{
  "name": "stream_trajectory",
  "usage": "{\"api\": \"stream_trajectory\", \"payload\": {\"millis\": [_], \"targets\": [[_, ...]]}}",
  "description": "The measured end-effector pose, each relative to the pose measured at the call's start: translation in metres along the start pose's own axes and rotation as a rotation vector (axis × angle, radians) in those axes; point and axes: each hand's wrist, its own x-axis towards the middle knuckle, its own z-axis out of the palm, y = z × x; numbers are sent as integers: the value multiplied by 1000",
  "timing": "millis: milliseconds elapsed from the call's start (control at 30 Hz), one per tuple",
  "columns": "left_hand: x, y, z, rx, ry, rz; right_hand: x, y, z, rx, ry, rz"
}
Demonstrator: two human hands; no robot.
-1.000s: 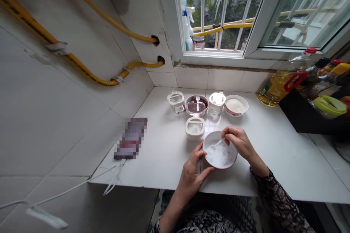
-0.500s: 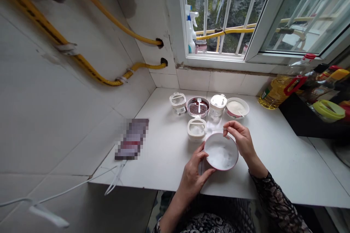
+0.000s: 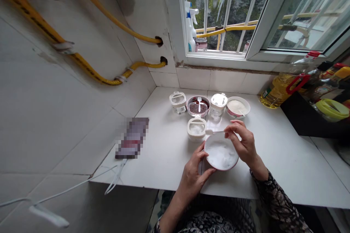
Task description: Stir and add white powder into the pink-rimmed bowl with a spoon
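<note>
My left hand (image 3: 194, 169) grips the left rim of a bowl (image 3: 220, 167), which has white grains (image 3: 222, 154) inside. Between the fingertips of my right hand (image 3: 242, 141) is the handle of a small white spoon (image 3: 212, 131), held over the bowl's far rim. The spoon's head points left, close to a lidded jar of white grains (image 3: 197, 129). Behind that jar stand a bowl of dark red contents (image 3: 193, 108) with another white spoon on it, and two more lidded jars, one at left (image 3: 178, 102) and one at right (image 3: 218, 105).
A bowl of pale grains (image 3: 237, 107) stands at the back right. Further right are an oil bottle (image 3: 281, 85) and a black box (image 3: 295, 116) with seasoning bottles. On the left lie a blurred flat object (image 3: 133, 138) and a white cable (image 3: 116, 178).
The spoon was blurred by motion and now shows clearly, at about the same height over the bowl's far rim. My right hand has shifted slightly right; my left hand stays on the bowl.
</note>
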Motion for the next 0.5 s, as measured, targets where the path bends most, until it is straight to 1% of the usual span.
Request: {"api": "stream_trajectory", "payload": {"millis": [67,167,233,300,400,500], "targets": [[0,0,0,5,-4,1,-3,5,-3,-13,-49,42],[0,0,0,12,0,4,-8,10,2,-57,-200,44],[0,-1,0,15,9,6,-10,10,7,-36,-299,35],[0,-1,0,15,15,10,-11,8,12,23,-359,59],[0,0,0,8,18,16,-11,6,12,95,-362,183],[0,-1,0,5,21,6,-10,6,6,124,-306,345]]}}
